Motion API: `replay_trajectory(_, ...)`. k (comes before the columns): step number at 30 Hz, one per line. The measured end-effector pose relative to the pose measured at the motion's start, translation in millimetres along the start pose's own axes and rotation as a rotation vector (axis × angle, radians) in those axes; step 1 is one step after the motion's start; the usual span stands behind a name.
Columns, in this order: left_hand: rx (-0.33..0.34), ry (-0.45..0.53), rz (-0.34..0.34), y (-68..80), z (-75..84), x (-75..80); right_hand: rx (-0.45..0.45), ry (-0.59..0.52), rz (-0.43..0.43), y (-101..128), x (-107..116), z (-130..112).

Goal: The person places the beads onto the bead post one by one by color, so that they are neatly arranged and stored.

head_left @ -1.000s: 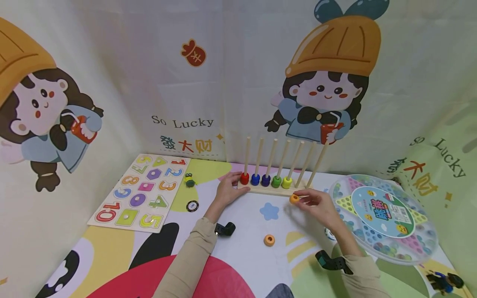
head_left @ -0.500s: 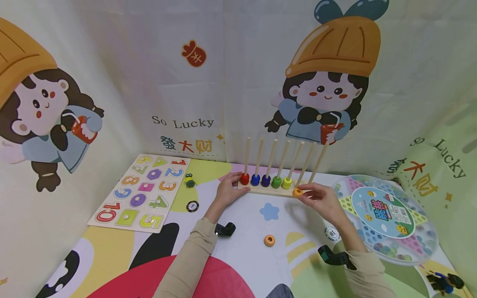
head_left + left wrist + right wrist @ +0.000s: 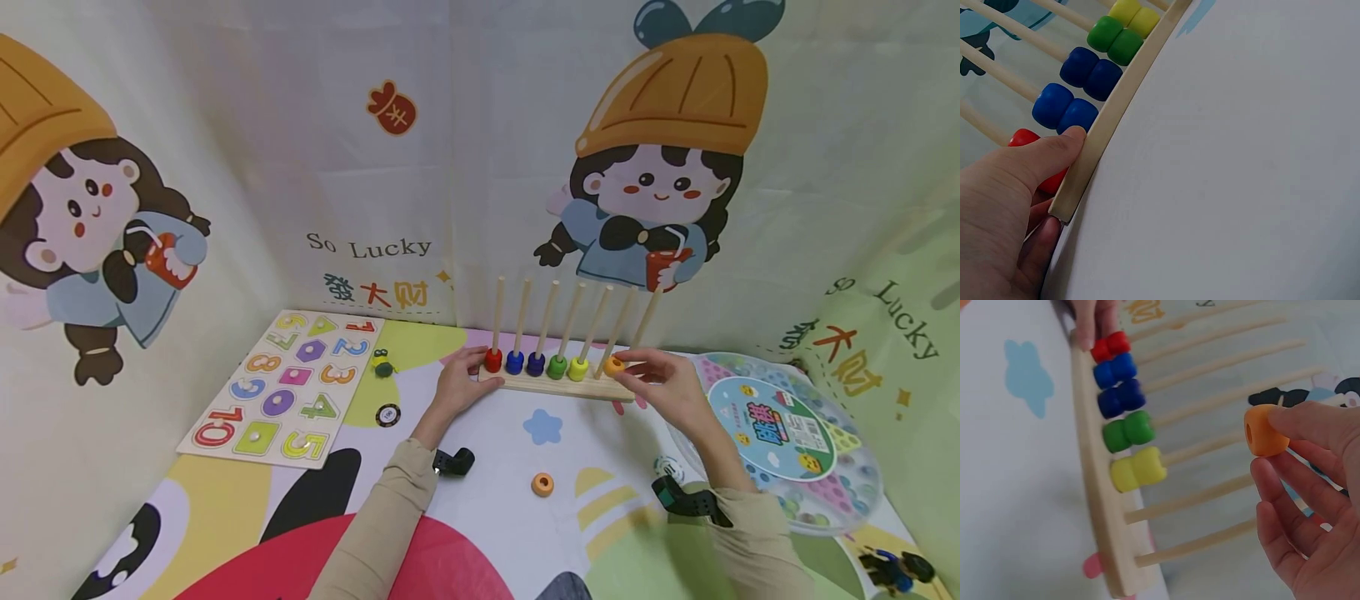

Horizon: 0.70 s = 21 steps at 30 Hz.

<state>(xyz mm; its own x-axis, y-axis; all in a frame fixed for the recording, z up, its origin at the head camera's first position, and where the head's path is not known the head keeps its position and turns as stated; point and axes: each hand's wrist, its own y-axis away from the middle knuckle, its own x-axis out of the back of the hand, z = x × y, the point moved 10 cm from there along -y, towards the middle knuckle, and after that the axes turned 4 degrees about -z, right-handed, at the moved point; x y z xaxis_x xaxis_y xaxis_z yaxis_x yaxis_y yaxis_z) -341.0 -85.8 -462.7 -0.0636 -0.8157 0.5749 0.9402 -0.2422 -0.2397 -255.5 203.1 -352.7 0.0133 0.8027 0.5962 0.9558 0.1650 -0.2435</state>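
Note:
A wooden bead rack (image 3: pixel 558 383) stands near the back wall with a row of upright pegs. Red (image 3: pixel 1110 347), blue (image 3: pixel 1115 372), dark blue (image 3: pixel 1122 399), green (image 3: pixel 1129 431) and yellow beads (image 3: pixel 1139 469) sit in pairs at the feet of five pegs; the two rightmost pegs are bare. My left hand (image 3: pixel 457 385) grips the base's left end, thumb by the blue beads in the left wrist view. Between thumb and fingertips my right hand (image 3: pixel 671 392) pinches an orange bead (image 3: pixel 1265 431), held beside the bare pegs. A second orange bead (image 3: pixel 543 484) lies on the table.
To the left lies a number and shape puzzle board (image 3: pixel 285 387), with a small green toy (image 3: pixel 382 363) and a black chip (image 3: pixel 387 415) beside it. A round marble game board (image 3: pixel 780 442) is at the right, a light chip (image 3: pixel 668 469) by its edge. A figurine (image 3: pixel 892 567) lies front right.
My right hand has carried the orange bead up and to the right, from in front of the base to beside the bare pegs. The left hand keeps its place on the base.

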Motion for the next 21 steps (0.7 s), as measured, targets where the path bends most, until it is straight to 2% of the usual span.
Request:
replay_trajectory(7, -0.002, 0.009, 0.000, -0.3, -0.3, 0.4, 0.020, 0.056, 0.043, -6, 14, -10)
replay_trajectory(21, -0.019, 0.002, 0.002, -0.2, 0.8, 0.9, 0.074, 0.066, 0.116, -10, 33, -25)
